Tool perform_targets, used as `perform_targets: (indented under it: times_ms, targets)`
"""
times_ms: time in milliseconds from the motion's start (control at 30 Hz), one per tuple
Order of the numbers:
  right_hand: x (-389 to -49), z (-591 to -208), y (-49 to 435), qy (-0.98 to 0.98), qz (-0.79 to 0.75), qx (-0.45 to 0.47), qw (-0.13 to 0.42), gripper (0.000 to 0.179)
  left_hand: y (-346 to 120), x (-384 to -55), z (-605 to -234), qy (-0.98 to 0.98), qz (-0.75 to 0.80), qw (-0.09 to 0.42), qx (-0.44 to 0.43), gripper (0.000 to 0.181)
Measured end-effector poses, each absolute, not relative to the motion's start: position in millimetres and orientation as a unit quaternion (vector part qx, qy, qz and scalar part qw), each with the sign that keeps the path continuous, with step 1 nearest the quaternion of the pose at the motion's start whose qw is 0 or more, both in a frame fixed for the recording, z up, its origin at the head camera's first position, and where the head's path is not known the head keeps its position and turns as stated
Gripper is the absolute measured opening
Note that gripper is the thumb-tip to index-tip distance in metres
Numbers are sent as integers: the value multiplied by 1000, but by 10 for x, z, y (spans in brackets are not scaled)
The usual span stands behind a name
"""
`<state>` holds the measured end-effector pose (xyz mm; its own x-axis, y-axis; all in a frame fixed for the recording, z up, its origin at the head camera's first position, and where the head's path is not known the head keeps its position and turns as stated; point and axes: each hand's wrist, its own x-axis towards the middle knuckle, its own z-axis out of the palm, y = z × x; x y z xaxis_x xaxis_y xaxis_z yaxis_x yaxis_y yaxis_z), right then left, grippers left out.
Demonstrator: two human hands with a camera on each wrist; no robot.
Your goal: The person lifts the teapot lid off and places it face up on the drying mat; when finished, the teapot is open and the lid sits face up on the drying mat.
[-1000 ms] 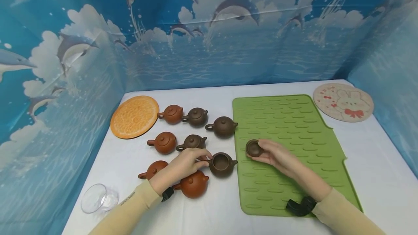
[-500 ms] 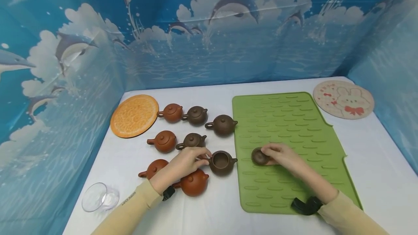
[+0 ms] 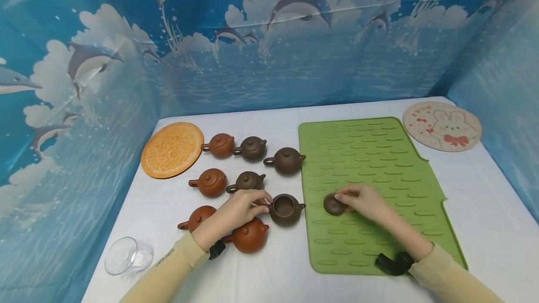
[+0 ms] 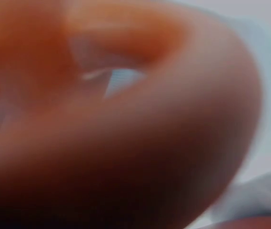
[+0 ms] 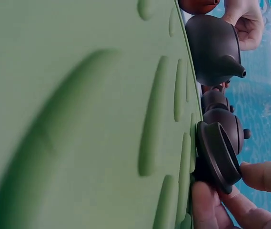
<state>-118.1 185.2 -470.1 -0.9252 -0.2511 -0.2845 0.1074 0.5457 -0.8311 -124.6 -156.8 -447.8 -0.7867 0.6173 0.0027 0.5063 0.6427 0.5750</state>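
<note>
A small dark brown teapot lid [image 3: 334, 205] is upside down, hollow side up, low over the left part of the green mat [image 3: 370, 153]. My right hand [image 3: 365, 202] pinches its edge between thumb and fingers, seen closely in the right wrist view, where the lid [image 5: 218, 152] is slightly tilted. Left of the mat stands the lidless dark brown teapot [image 3: 285, 221], its opening facing up. With thumb and fingers my left hand [image 3: 240, 210] pinches that teapot's handle. The left wrist view is blurred and mostly filled by a close reddish-brown teapot handle [image 4: 173, 129].
Several lidded teapots stand in rows on the left, including a reddish one [image 3: 250, 236] under my left wrist. A clear glass [image 3: 126, 256] is at the front left. An orange-slice mat [image 3: 172, 150] and a round rabbit mat [image 3: 444, 126] lie at the back corners.
Over the last second my right hand has moved the lid a little right and nearer to me, down toward the mat. The left hand stays on the teapot handle.
</note>
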Motion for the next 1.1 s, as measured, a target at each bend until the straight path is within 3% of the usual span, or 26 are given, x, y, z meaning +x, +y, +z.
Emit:
perform_targets:
  times_ms: [500, 733, 933, 1100]
  targets:
    - [-1176, -4655, 1788, 874, -441, -86, 185, 37, -1584, -1229, -4472, 903, 284, 96, 309, 19]
    - [-1261, -4567, 1779, 886, -428, -109, 143, 41, -1604, -1213, -4170, 916, 280, 81, 275, 26]
    - [-1508, -4299, 1658, 896, -408, -144, 102, 42, -1603, -1469, -3864, 917, 294, 66, 262, 26]
    - [-1796, -4113, 1417, 894, -403, -161, 108, 43, -1476, -1806, -3797, 916, 296, 70, 262, 27]
